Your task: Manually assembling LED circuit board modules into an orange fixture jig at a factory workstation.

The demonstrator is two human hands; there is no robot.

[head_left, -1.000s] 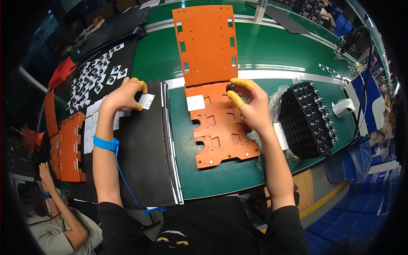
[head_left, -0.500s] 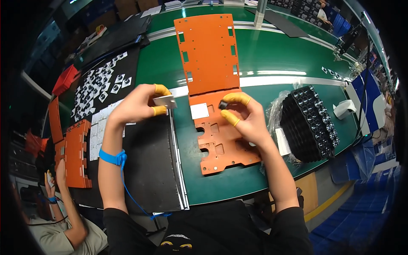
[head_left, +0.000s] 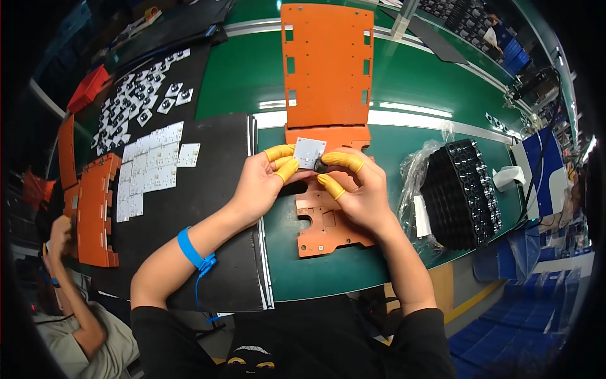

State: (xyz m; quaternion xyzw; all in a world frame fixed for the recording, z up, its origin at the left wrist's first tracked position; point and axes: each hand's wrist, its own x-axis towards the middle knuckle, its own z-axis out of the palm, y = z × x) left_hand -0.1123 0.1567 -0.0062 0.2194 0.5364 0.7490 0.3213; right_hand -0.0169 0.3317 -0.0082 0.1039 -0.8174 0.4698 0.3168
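Note:
In front of my chest, my left hand (head_left: pixel 260 180) pinches a small white square circuit board (head_left: pixel 309 150) by its left side, between thumb and fingers in yellow finger cots. A small black part (head_left: pixel 320 166), its exact kind partly covered, is gripped by the yellow-tipped thumb and finger of my right hand (head_left: pixel 363 192). That part is at the board's lower right corner; I cannot tell whether it is seated on it. Both hands are above the orange fixture base (head_left: pixel 341 221), and its lid (head_left: pixel 328 69) stands open behind. My hands hide part of the base.
Left, a black mat (head_left: pixel 208 208) bears white circuit boards (head_left: pixel 151 164) and several boards with black parts (head_left: pixel 132 101). Right, black trays of lenses (head_left: pixel 464 196) stand beside clear plastic wrap (head_left: pixel 413 177). Another person's hand (head_left: pixel 60 234) is near a second orange fixture (head_left: pixel 95 215).
My left hand has moved right with the circuit board, bringing it to the black part in my right hand. My view has shifted a little, and the other person's hand has moved.

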